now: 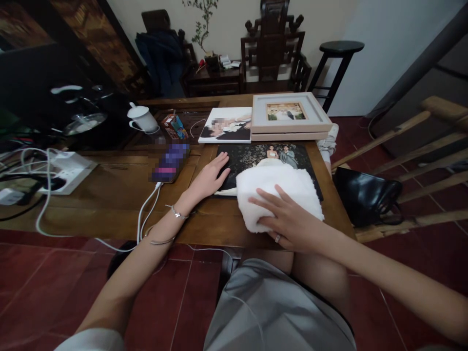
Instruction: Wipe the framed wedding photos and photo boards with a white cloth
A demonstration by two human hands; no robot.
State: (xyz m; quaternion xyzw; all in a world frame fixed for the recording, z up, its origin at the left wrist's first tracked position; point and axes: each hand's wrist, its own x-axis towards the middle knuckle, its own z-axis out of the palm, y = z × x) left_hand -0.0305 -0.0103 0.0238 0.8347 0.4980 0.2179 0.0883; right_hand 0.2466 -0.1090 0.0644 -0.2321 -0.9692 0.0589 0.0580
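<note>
A dark photo panel (pixel 228 183) printed with a couple in wedding clothes lies flat near the table's front edge. My left hand (pixel 214 175) rests on its left edge, fingers stretched out and holding nothing. On the panel's right part, a fluffy white cloth (pixel 305 192) covers much of the picture and hangs past its near edge. My right hand (pixel 283 217) presses on this cloth from above with spread fingers, its lower fingers curled at the cloth's near edge. Whatever lies beneath the cloth is hidden.
Behind the panel are a white-edged photo print (pixel 224 127) and stacked light frames (pixel 318 112). To the left lie a phone (pixel 170 163) on a charging cable, a lidded white cup (pixel 142 118), a small box (pixel 173 126) and a power strip (pixel 71 170). A wooden chair (pixel 413 170) stands right.
</note>
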